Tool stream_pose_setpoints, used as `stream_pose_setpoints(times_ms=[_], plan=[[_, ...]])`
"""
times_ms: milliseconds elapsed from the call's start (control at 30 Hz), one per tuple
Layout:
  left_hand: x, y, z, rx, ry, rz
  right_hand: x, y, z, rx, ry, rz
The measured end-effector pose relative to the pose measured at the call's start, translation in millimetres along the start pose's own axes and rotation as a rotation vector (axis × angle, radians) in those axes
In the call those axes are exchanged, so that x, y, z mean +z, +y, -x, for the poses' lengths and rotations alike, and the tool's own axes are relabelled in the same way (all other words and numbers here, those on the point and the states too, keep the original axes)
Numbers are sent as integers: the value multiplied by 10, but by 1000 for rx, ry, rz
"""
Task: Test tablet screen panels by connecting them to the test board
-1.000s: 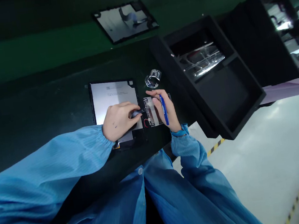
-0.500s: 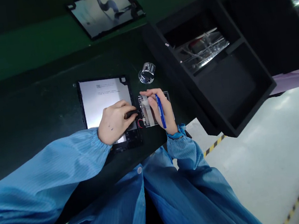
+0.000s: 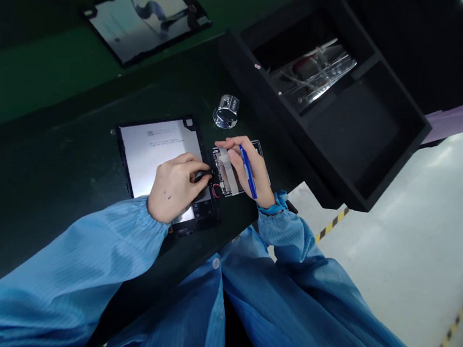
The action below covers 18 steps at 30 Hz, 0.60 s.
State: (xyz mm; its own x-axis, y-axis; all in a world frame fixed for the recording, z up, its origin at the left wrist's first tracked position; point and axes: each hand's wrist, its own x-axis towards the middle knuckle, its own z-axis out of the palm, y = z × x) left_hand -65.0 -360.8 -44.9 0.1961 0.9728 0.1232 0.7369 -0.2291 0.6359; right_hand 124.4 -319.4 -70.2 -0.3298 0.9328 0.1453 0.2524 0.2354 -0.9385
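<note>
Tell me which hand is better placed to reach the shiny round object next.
Probably the right hand: it's nearer the shiny round object, though holding a blue pen; the left hand pinches something dark.

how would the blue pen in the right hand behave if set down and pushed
The blue pen would probably roll, since its barrel looks slim and rounded. That straight body suggests it's stiff, and its thinness hints at little weight.

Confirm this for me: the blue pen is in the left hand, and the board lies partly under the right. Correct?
Not quite: the blue pen is in the right hand, as the head view shows. The board does lie partly under the right hand.
</note>
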Motion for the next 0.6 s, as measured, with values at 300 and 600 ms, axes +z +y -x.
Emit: stream_pose_setpoints(times_ms=[300,600], plan=[[8,4,0,-6,-13,-33,0,-3,0,12,-1,-9],[13,18,11,19,-3,-42,-3,-8,1,8,-5,-3]])
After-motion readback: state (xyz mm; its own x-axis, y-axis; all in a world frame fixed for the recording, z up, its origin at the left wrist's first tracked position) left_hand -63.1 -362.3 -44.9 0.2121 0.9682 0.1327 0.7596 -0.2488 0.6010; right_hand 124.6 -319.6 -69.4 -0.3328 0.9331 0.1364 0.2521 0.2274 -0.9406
